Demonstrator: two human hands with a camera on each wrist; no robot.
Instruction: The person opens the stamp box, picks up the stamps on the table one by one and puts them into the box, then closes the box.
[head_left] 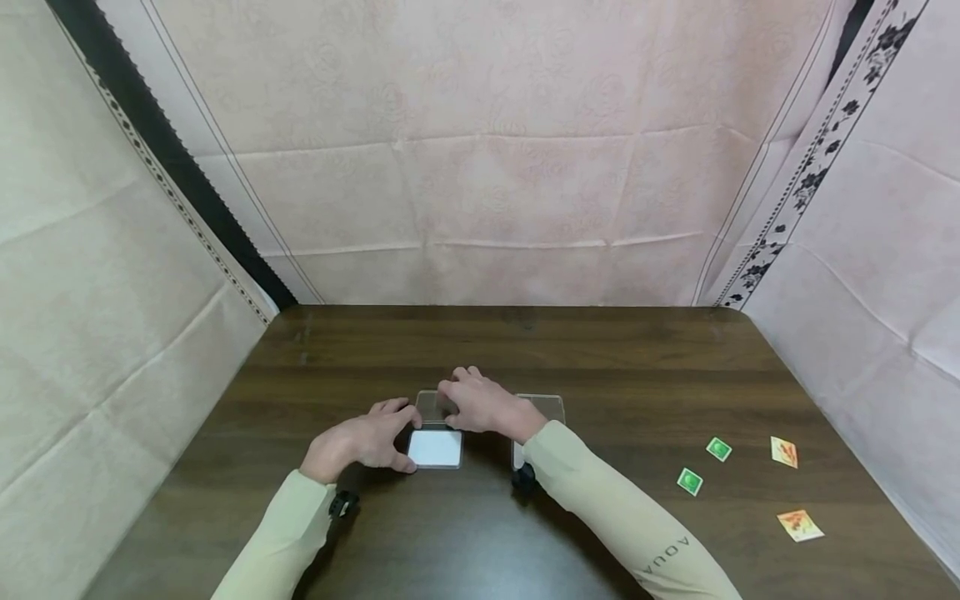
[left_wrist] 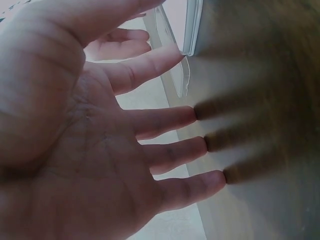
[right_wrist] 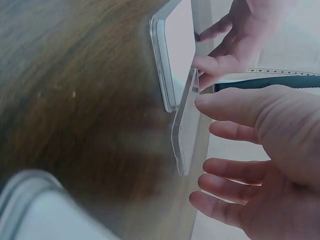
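Observation:
A clear plastic case [head_left: 435, 451] with a white panel lies on the table, its transparent hinged lid [head_left: 429, 407] tilted back. My left hand [head_left: 372, 439] holds the case at its left side, thumb at the near corner and index fingertip at the corner by the hinge. The other left fingertips rest on the tabletop in the left wrist view. Over the lid is my right hand [head_left: 483, 406], its thumb [right_wrist: 215, 103] at the lid's edge and its other fingers loosely extended, gripping nothing. A second clear case [head_left: 545, 406] is partly hidden beneath the right forearm.
On the right of the dark wooden table [head_left: 420, 542] lie two small green squares, one farther back [head_left: 718, 449] and one nearer [head_left: 690, 482]. Beyond them are two orange-and-white picture squares, a back one [head_left: 783, 452] and a front one [head_left: 800, 526]. Pale cloth [head_left: 480, 192] hangs around the table.

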